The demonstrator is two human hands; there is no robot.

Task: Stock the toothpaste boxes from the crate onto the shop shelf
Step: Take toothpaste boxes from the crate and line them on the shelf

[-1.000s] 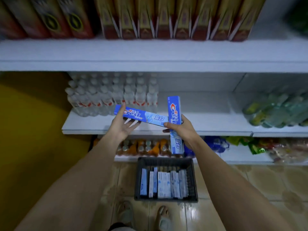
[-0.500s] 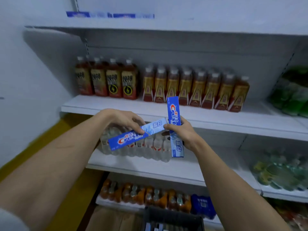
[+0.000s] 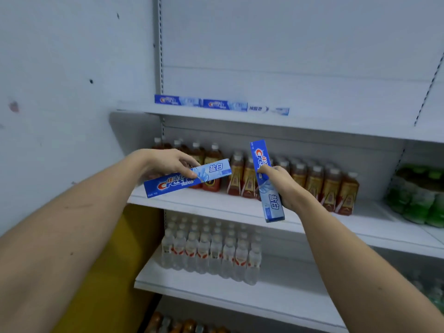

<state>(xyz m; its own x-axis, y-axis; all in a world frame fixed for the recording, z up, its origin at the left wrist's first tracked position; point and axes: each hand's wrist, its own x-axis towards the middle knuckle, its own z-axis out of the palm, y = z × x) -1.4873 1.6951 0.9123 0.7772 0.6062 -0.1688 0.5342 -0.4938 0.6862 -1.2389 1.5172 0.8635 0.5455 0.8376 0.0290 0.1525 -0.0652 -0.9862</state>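
The black crate is out of view, and the lowest shelf's orange-capped bottles [image 3: 168, 325] are cut off by the bottom edge and blurred. Labels on the three boxes already lying end to end on the white top shelf [image 3: 312, 126] are too smeared to read: two blue toothpaste boxes [image 3: 200, 102] and a paler white-and-blue box [image 3: 268, 109] beside them.

The left hand [image 3: 165, 162] reaches over from above and pinches the long blue cardboard toothpaste box [image 3: 188, 177] between curled fingers and thumb, holding it nearly level, tilted up to the right, in front of the brown tea bottles [image 3: 300, 181]. The right hand [image 3: 283, 183] grips a second blue toothpaste box [image 3: 266, 181] around its middle, upright with its pale end down; its fingers are hidden behind the carton.

Compared with half a second ago, the view has tipped upward so the top shelf with its boxes shows fully, and the two held boxes, then touching, now sit apart. Clear water bottles [image 3: 211, 253] fill the shelf below
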